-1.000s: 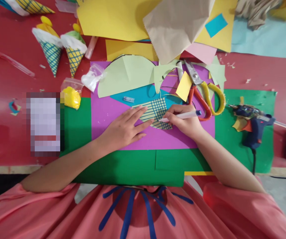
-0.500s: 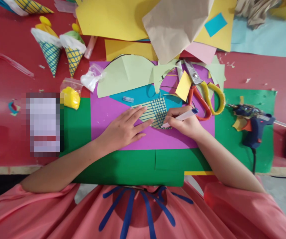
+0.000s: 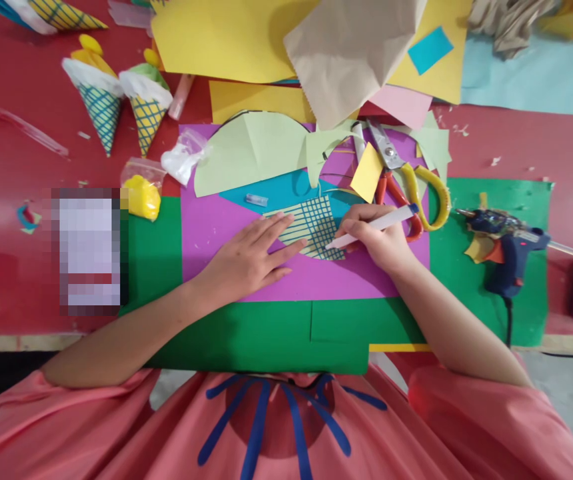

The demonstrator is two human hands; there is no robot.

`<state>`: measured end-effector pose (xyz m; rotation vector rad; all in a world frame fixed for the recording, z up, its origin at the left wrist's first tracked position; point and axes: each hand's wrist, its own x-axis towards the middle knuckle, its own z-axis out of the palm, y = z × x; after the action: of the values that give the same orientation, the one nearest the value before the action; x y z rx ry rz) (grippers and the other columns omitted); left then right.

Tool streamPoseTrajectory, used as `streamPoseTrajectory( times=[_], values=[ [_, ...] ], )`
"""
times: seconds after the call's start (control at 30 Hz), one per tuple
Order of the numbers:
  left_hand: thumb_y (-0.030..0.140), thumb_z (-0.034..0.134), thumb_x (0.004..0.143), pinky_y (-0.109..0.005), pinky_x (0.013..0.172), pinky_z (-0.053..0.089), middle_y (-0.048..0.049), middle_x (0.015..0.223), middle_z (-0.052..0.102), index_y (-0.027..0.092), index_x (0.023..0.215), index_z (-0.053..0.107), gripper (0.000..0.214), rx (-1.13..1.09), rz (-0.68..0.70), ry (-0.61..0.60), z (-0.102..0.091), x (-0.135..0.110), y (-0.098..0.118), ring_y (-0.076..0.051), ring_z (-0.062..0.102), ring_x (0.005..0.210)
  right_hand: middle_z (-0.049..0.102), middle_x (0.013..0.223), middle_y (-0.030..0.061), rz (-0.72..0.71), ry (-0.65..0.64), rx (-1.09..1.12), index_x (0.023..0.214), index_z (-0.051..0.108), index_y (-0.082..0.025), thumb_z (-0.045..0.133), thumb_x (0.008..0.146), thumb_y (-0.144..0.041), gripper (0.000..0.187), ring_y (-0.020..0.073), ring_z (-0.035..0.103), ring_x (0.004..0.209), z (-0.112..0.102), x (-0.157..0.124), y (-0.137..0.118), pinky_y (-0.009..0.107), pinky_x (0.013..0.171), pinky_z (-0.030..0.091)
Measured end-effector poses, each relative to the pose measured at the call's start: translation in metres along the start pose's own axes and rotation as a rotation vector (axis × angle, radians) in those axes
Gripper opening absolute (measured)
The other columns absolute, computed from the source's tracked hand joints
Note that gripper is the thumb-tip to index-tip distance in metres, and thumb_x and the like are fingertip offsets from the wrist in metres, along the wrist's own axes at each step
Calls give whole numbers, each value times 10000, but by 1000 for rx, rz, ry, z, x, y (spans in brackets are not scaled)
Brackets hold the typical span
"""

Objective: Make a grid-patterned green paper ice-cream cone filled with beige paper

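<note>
The left hand (image 3: pixel 251 257), fingers loosely spread, likely steadies the gridded paper cutout (image 3: pixel 316 227). The right hand (image 3: pixel 376 237) pinches a felt-tip marker (image 3: pixel 389 218), seemingly for control.

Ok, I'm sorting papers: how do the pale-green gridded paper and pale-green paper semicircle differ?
The pale-green gridded paper carries blue lines; the pale-green paper semicircle shows no grid. The left hand touches the gridded paper, not the larger semicircle. Both are pale green.
</note>
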<state>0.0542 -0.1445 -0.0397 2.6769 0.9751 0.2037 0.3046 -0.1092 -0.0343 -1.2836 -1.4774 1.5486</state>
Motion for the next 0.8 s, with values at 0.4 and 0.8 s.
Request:
streamPoseTrajectory(
  times=[0.4, 0.8],
  values=[
    [347, 513, 943, -438, 1156, 365, -156, 1500, 414, 129, 1416, 431, 527, 23, 167, -16, 4, -2, 2, -274, 371, 1413, 662, 636, 7, -143, 108, 62, 783, 661, -165, 635, 847, -399, 244, 108, 600, 517, 4, 0, 9, 235, 488, 482],
    [322, 527, 937, -455, 1133, 390, -163, 1480, 438, 135, 1405, 456, 510, 14, 168, -5, 4, -1, 3, -288, 420, 1377, 649, 634, 6, -201, 89, -163, 773, 672, -158, 619, 869, -357, 227, 103, 570, 551, 7, 1, 10, 237, 521, 437]
  ],
)
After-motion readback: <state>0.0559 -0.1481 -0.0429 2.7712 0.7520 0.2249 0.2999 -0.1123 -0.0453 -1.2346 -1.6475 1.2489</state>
